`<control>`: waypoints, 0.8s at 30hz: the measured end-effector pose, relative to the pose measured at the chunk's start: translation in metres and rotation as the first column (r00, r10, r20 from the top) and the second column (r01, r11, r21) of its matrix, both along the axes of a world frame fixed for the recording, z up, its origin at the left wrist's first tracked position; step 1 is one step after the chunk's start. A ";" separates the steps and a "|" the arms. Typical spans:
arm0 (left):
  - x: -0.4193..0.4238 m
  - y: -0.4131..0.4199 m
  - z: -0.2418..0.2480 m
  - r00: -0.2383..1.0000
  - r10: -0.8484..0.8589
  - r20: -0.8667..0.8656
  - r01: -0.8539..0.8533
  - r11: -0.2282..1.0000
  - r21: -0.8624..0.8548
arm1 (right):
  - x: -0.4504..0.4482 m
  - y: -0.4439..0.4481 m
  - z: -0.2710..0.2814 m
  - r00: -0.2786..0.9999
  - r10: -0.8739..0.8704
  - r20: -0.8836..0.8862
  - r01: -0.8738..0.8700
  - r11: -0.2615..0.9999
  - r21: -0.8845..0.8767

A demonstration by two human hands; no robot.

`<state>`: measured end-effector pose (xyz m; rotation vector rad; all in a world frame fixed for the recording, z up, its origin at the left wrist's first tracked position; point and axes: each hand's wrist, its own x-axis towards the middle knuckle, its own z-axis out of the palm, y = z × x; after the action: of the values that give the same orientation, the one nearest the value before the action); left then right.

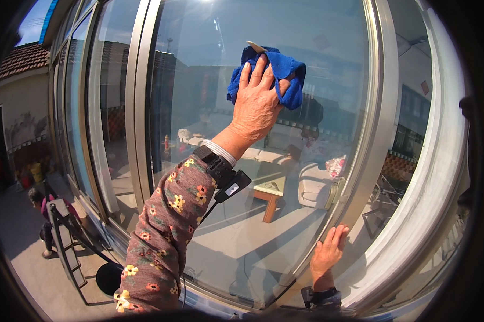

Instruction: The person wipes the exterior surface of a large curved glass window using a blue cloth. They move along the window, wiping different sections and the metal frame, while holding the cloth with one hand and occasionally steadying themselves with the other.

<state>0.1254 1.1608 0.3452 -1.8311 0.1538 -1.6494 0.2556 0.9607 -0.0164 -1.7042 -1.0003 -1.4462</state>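
My left hand (258, 94) presses a blue cloth (288, 72) against the upper part of a large window pane (209, 237). The cloth is bunched around the fingers, and the thumb is mostly hidden by it. A small pale pointed piece (256, 46) sticks out at the cloth's top edge; I cannot tell what it is. Around that wrist is a black strap with a small black device (232, 186) attached. Lower right, my right hand (328, 253) lies against the metal window frame (369, 161), thumb out and fingers extended, holding nothing.
A stepladder (66, 241) stands at the lower left, beside a seated person (48, 221) in a purple top. More framed panes (109, 104) run off to the left. Behind the glass are a low table (268, 187) and a pale sofa (314, 185). Reflections overlay the pane.
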 end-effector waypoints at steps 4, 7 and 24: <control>-0.070 0.098 0.012 0.972 0.094 0.214 -0.048 0.976 -0.210 | 0.000 0.000 0.001 1.000 0.014 -0.026 -0.014 1.000 -0.006; -0.112 0.154 0.003 0.940 0.153 0.304 0.010 0.880 -0.474 | -0.002 -0.002 -0.001 0.998 0.009 -0.068 -0.012 0.999 -0.033; 0.025 -0.086 -0.157 0.937 -0.235 -0.259 0.208 0.970 -0.130 | -0.013 0.003 0.008 1.000 0.001 0.004 -0.001 1.000 -0.023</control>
<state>0.1505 1.0745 0.1886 -2.1818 0.4179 -1.5672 0.2423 0.9635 -0.0087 -1.7175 -1.0232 -1.4427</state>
